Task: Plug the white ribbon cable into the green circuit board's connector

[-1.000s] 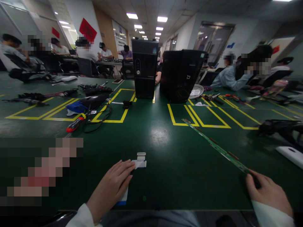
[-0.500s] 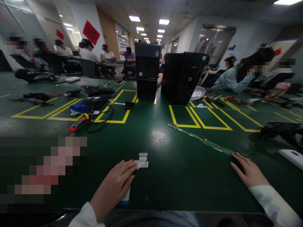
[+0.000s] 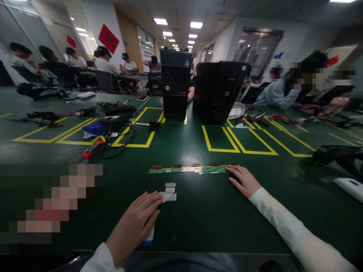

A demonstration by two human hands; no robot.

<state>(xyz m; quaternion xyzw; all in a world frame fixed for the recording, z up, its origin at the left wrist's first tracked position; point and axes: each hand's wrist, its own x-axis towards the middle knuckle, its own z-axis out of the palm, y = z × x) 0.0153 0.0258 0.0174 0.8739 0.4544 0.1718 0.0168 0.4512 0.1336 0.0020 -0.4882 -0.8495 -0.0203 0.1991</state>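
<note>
My left hand [image 3: 135, 223] lies flat, fingers stretched, on a white flat strip [image 3: 169, 196] near the table's front edge; the strip's far end pokes out past my fingertips. My right hand [image 3: 244, 180] rests on the right end of a long thin green circuit board strip [image 3: 189, 169], which lies crosswise on the green table just beyond the white strip. Its fingers are extended and pressed on the board's end, not wrapped round it.
Two black computer towers [image 3: 174, 84] [image 3: 217, 90] stand upright mid-table. A red-handled tool, cables and a blue cloth [image 3: 92, 129] lie at the left. A white device [image 3: 350, 187] and a black bundle [image 3: 334, 155] sit at the right. People work at the far sides.
My right hand has slid the green board strip from the right front to the middle of the table, turning it from diagonal to crosswise. My left hand has stayed on the white strip.
</note>
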